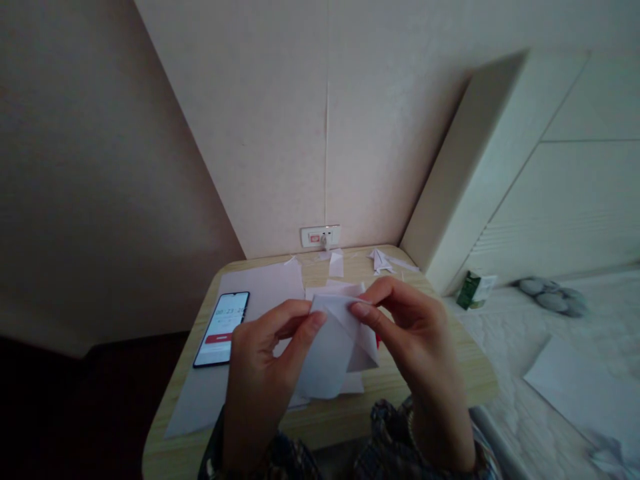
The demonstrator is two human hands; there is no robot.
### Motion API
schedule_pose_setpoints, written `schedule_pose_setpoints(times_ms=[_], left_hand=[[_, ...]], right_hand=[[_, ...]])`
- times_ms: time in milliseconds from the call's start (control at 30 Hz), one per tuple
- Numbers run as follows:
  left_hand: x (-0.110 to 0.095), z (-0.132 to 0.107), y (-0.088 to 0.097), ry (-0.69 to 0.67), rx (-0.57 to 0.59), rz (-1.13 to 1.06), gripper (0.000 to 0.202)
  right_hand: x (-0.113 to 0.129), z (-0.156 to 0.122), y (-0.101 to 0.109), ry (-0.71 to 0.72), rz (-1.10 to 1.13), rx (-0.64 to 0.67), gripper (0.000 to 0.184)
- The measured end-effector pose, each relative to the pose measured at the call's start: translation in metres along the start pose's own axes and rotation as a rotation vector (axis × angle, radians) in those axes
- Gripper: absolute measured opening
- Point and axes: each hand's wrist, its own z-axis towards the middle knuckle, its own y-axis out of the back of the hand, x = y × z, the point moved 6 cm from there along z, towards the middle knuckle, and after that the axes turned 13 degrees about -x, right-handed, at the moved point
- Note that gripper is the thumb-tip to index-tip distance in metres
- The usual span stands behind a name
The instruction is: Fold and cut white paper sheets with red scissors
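Between my two hands is a partly folded sheet of white paper [327,357], held up above the small wooden table. My left hand [273,350] pinches its upper left corner between thumb and fingers. At the upper right edge, my right hand [403,327] grips it with the thumb in front and fingers behind. A slanting flap shows on the paper's right side, and its lower left edge curves. Part of a red object [379,341] peeks out behind the paper by my right hand; its kind is hidden.
The wooden table [400,393] carries a phone [223,330] showing a timer, lying on white sheets [195,407]. Paper scraps [337,263] and a folded paper figure [381,261] sit near the wall socket [320,237]. On the bed at right lie a green-and-white box [470,289], a grey object [550,295] and paper [585,387].
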Motion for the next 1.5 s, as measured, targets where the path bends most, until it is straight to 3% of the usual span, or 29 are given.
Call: schedule_pose_setpoints(times_ms=[100,433,567,800,1033,1233,1433,1500], left_hand=[[-0.001,0.0,-0.002,0.008,0.006,-0.007,0.019],[-0.002,-0.001,-0.004,0.008,-0.002,0.014,0.017],[0.001,0.001,0.0,0.01,-0.083,0.055,0.017],[0.001,0.0,0.002,-0.049,-0.138,0.091,0.019],[0.007,-0.004,0.016,-0.086,-0.356,0.17,0.015],[0.003,-0.007,0.018,-0.19,-0.453,0.225,0.012],[0.009,-0.004,0.016,-0.033,-0.434,0.102,0.013],[0.011,-0.004,0.014,-0.008,-0.394,0.078,0.014]], right_hand=[[0.002,0.0,-0.002,-0.008,0.021,0.009,0.007],[0.003,0.0,-0.003,-0.005,-0.002,-0.016,0.014],[-0.002,0.001,-0.005,-0.059,0.0,0.019,0.005],[-0.005,0.003,-0.007,-0.043,-0.046,-0.008,0.021],[-0.009,-0.002,-0.022,-0.068,-0.081,0.215,0.014],[-0.007,-0.002,-0.022,-0.009,-0.076,0.154,0.019],[-0.01,-0.006,-0.031,-0.1,-0.029,0.276,0.017],[-0.01,-0.006,-0.031,-0.11,-0.023,0.253,0.02]])
